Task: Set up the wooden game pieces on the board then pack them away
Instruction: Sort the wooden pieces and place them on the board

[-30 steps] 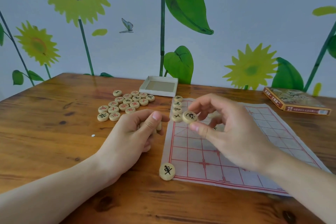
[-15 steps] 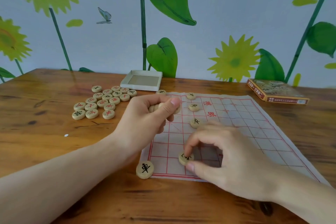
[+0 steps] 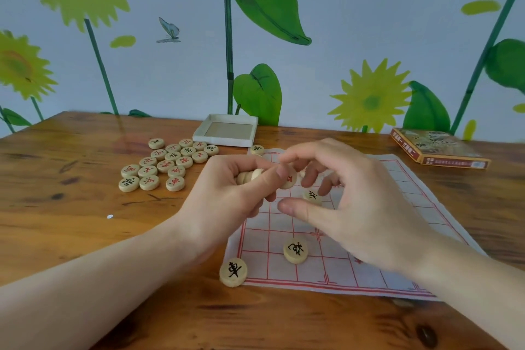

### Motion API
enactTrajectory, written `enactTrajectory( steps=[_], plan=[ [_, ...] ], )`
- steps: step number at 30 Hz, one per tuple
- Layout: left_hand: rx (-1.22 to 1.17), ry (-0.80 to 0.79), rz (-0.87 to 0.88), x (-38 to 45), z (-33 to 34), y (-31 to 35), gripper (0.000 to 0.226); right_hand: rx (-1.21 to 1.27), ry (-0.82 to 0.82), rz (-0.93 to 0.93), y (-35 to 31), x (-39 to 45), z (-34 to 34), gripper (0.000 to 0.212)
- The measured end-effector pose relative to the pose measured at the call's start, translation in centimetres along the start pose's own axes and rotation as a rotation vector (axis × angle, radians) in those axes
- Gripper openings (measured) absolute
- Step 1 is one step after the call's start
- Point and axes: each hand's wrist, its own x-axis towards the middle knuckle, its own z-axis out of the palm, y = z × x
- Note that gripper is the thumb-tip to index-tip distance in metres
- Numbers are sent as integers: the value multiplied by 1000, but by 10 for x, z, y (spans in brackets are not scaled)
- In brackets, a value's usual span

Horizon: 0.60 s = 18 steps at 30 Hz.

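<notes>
My left hand (image 3: 235, 196) is closed around a small stack of round wooden pieces (image 3: 251, 176) above the left edge of the white cloth board (image 3: 369, 273) with red grid lines. My right hand (image 3: 349, 196) hovers beside it, fingertips pinching a red-marked piece (image 3: 289, 179) at the end of that stack. On the board lie a black-marked piece (image 3: 295, 250) near the front, another (image 3: 312, 196) under my right fingers and one (image 3: 257, 149) at the far corner. A black-marked piece (image 3: 233, 272) sits at the front left corner. Several loose pieces (image 3: 167, 163) lie in a cluster on the table to the left.
The wooden table (image 3: 71, 236) carries an open white box tray (image 3: 225, 131) at the back and its printed lid (image 3: 439, 148) at the far right. A sunflower-painted wall stands right behind the table. A small white speck (image 3: 110, 216) lies left of my left wrist.
My right hand let go of the black-marked piece on the board's front rows and rose to the stack in my left hand, where it now pinches a red-marked piece.
</notes>
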Motion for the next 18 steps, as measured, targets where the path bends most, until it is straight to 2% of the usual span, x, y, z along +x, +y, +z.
enactTrajectory(
  steps=[4, 8, 12, 18],
  plan=[
    [8, -27, 20, -4, -8, 11, 25, -65, 41, -106, -6, 16, 2, 38],
    [-21, -28, -5, -13, -25, 15, 53, -11, 60, -152, -13, 22, 9, 31],
    [-136, 28, -31, -23, -38, 13, 36, -1, 60, -153, -16, 24, 17, 33],
    [-76, 129, -69, -35, -47, 5, 28, -18, 102, -150, -17, 24, 25, 31]
  ],
)
